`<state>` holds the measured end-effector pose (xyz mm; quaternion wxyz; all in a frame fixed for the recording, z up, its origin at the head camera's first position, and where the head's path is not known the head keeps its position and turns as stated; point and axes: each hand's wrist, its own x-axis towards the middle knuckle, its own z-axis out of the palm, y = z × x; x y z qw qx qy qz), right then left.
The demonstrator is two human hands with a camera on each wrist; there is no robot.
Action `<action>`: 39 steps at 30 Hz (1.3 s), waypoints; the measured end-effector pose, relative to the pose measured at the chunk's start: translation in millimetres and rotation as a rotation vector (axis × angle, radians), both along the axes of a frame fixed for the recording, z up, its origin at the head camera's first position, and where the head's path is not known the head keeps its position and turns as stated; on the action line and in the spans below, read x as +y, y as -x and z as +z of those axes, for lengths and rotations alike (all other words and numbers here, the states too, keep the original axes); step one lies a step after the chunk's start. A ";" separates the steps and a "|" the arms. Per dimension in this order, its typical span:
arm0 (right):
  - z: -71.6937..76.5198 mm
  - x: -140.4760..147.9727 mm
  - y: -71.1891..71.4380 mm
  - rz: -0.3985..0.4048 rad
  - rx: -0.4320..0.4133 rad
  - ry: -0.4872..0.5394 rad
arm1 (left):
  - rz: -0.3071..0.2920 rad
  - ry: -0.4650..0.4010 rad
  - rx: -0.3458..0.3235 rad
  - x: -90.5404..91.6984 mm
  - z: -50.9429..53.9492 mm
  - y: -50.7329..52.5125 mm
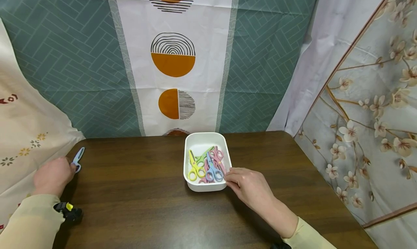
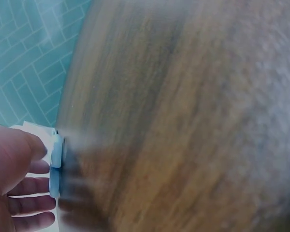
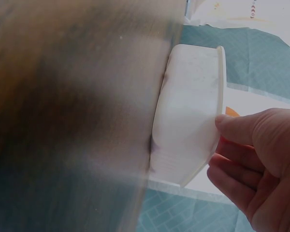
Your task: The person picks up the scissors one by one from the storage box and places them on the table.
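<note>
The pale yellow left sleeve (image 1: 30,220) and right sleeve (image 1: 309,238) lie nearest the head camera, entering at the lower corners. A black device (image 1: 73,213) with a yellow part is worn at the left wrist.

Left hand (image 1: 53,174): positioned at the left edge of the table (image 1: 140,212); grasps the light-blue scissors (image 1: 78,155) at the handle end. The opposite end points away from the person. The thumb and fingers meet the scissors in the left wrist view. Whether the scissors also contact the table cannot be determined.

Right hand (image 1: 251,185): pinches the rim of the white tray (image 1: 206,187) at its near right corner. The right wrist view shows the thumb against the rim, with the remaining fingers bent below it.

The tray rests on the dark brown wood-grain table, near the far edge and well apart from the light-blue scissors. Tray contents: yellow scissors (image 1: 195,167) at the left, blue scissors (image 1: 210,163) toward the right, green scissors (image 1: 202,157) partly covered, and pink scissors (image 1: 220,163) along the right side, with further pink parts beneath the blue pair. The pieces overlap; an exact count is not readable.

Surroundings: a teal backdrop (image 1: 267,60) with a white central panel (image 1: 208,79) behind the table; cream cloth (image 1: 29,126) at the left; floral cloth (image 1: 368,133) at the right.
</note>
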<state>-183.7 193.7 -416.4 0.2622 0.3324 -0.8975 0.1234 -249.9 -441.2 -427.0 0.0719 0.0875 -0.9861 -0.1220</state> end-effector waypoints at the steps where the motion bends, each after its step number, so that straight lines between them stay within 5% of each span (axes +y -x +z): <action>1: 0.1 -0.1 0.0 -0.001 -0.002 0.000 | 0.005 -0.002 0.000 0.5 0.5 -0.2; 12: 0.7 0.0 0.3 -0.004 -0.002 -0.002 | 0.040 -0.021 0.025 3.8 2.4 2.3; 24: 0.9 -0.1 -0.4 -0.006 -0.011 -0.003 | -0.053 0.062 0.170 23.5 6.3 6.8; 33: 0.5 -0.2 -0.6 -0.005 -0.004 -0.003 | -0.022 0.089 0.104 44.4 4.1 15.8; 39: 1.1 0.0 -0.6 -0.002 -0.001 0.003 | -0.045 0.097 0.142 63.1 6.3 18.4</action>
